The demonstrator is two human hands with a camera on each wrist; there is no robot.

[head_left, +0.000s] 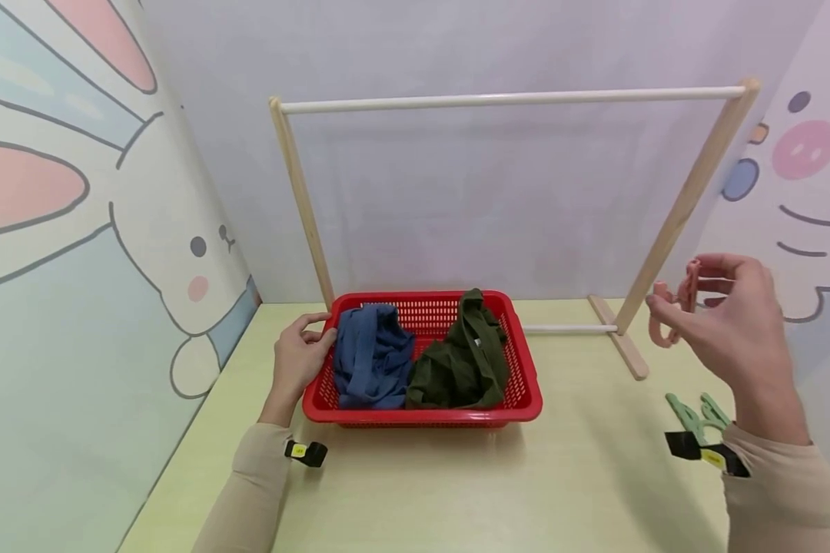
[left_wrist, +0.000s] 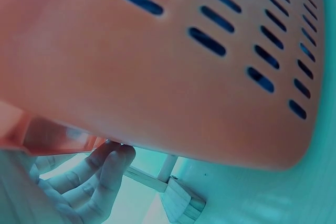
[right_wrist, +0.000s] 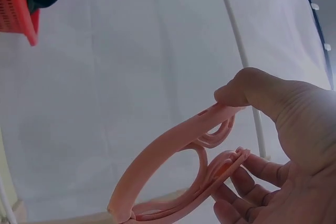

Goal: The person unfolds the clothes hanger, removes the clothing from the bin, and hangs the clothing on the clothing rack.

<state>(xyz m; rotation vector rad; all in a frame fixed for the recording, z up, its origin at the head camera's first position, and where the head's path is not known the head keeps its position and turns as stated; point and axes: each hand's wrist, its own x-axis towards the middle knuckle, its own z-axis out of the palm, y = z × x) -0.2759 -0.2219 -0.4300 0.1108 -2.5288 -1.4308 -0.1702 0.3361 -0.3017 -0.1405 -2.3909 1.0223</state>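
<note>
A red plastic basket point(head_left: 422, 416) stands on the table, with blue cloth point(head_left: 373, 357) in its left half and dark green cloth point(head_left: 459, 361) in its right. My left hand point(head_left: 300, 357) holds the basket's left rim near the back corner; in the left wrist view its fingertips point(left_wrist: 123, 153) meet the rim's underside. Over the table's right side, my right hand point(head_left: 740, 315) is raised, pinching a large pink clothes peg point(right_wrist: 168, 145) by its handles. Thumb and fingers are on opposite arms of the peg, whose far ends meet.
A rack with a white top bar point(head_left: 512, 99) and wooden posts point(head_left: 688, 200) stands behind the basket. Its right wooden foot point(head_left: 619, 338) rests on the table. A green clothes peg point(head_left: 692, 418) lies at the right, partly hidden by my right wrist. Walls with cartoon drawings close both sides.
</note>
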